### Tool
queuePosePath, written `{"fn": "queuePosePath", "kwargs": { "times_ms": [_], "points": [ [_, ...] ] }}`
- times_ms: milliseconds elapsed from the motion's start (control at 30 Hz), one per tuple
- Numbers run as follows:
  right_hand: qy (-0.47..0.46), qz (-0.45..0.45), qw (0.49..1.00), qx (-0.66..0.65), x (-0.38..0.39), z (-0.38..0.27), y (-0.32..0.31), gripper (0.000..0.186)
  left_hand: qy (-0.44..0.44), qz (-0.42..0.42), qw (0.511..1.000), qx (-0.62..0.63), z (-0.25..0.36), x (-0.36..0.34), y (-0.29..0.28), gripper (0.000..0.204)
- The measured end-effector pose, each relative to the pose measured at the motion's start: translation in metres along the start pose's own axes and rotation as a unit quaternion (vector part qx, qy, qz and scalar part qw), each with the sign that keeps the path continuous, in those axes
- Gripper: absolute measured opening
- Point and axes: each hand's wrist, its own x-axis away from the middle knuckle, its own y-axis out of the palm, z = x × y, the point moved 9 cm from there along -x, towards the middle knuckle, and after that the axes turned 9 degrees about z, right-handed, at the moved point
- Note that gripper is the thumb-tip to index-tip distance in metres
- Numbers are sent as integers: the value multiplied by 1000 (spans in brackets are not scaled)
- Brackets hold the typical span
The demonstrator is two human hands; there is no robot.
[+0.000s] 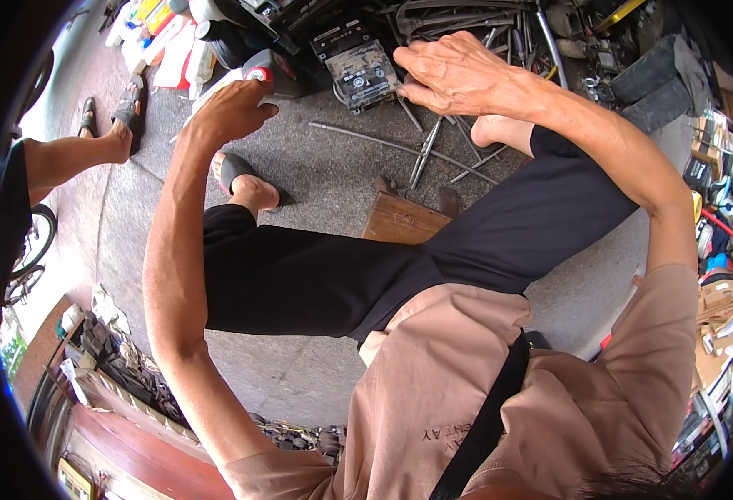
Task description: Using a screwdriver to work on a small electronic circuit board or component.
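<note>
My left hand (235, 108) is at the upper left beside a dark container with a red cap (258, 73); its thumb sticks out, but its curled fingertips are hidden, so any grip is unclear. My right hand (454, 75) is raised near a battery (362, 77) with a mottled top, fingers bent and apart with nothing visible in them. More dark batteries (340, 37) sit behind. Several thin metal rods (366, 140) lie crossed on the floor between my feet, beside a small wooden block or stool (400, 218).
Another person's leg and sandalled feet (75, 158) are at the left, by a bicycle wheel (37, 242). Metal parts (566, 42) pile up ahead. Cluttered goods (720, 308) line the right; dark small parts (112, 350) fill a ledge at lower left. Bags and bottles (162, 42) stand top left.
</note>
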Motion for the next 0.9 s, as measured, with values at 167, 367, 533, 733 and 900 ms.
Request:
{"fn": "queuePosePath", "kwargs": {
  "times_ms": [167, 367, 533, 733, 900],
  "points": [
    [3, -60, 998, -29, -6, -9, 8, 25, 13, -17, 1000, -23, -8, 0, 9, 28],
    [63, -148, 987, -2, 1, -5, 14, 26, 10, -12, 1000, -19, -7, 0, 9, 27],
    [34, -98, 995, 2, -1, -2, 8, 27, 5, -10, 1000, -5, -1, -3, 3, 29],
    [61, -116, 991, -6, -15, -3, 14, 22, -48, -63, 997, -2, -19, 8, 1, 30],
    [60, -105, 992, -45, -5, -5, -8, 38, 43, 50, 998, 11, -6, -26, 24, 17]
  ]
}}
